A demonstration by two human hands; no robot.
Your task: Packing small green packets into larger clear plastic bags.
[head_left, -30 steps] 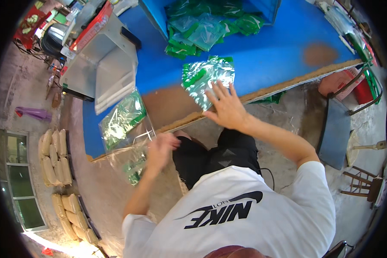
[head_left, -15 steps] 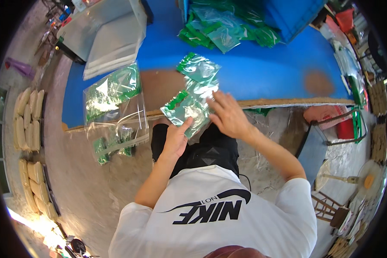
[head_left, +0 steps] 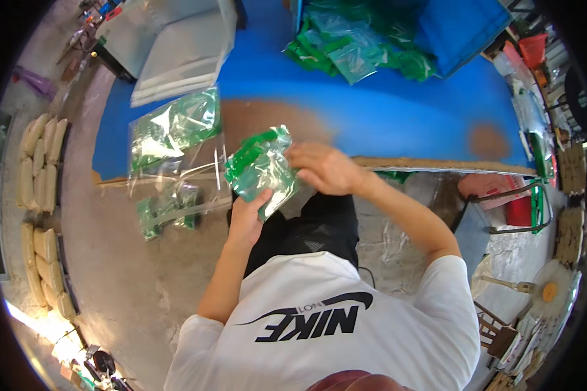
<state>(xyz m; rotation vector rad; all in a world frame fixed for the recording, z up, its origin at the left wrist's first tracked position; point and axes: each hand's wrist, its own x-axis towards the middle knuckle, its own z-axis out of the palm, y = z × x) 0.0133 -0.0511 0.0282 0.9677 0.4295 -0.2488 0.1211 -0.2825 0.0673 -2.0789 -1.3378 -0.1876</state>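
We are seated at a broad blue-topped table with a rough brown front edge (head_left: pixel 385 124), its surface worn to bare brown in patches. Towards the back of it we have an open blue plastic crate (head_left: pixel 466 32), cut off by the upper border of our view. To its left, well apart, stands a pale grey boxy container (head_left: pixel 127 32), with a flat stack of milky clear plastic sheets (head_left: pixel 186 68) against it. A loose heap of shiny green-and-clear packets (head_left: pixel 355 45) lies in the crate and spills out onto the tabletop. Near the left front corner we find a large transparent plastic bag (head_left: pixel 176 130), showing green at its upper part; its lower end reaches past the table's edge, and we cannot tell whether the green pieces down there are inside or beneath it.

Our left hand (head_left: pixel 246 221) grips the near end of a crinkled green-banded clear film packet (head_left: pixel 261 169), thumb on top. We hold this packet above our lap, by the table's front edge and to the right of the transparent bag; whether it is one layer or several, we cannot tell. Our right hand (head_left: pixel 326 168) has its fingers bent at the packet's right side; we cannot make out whether they pinch it.
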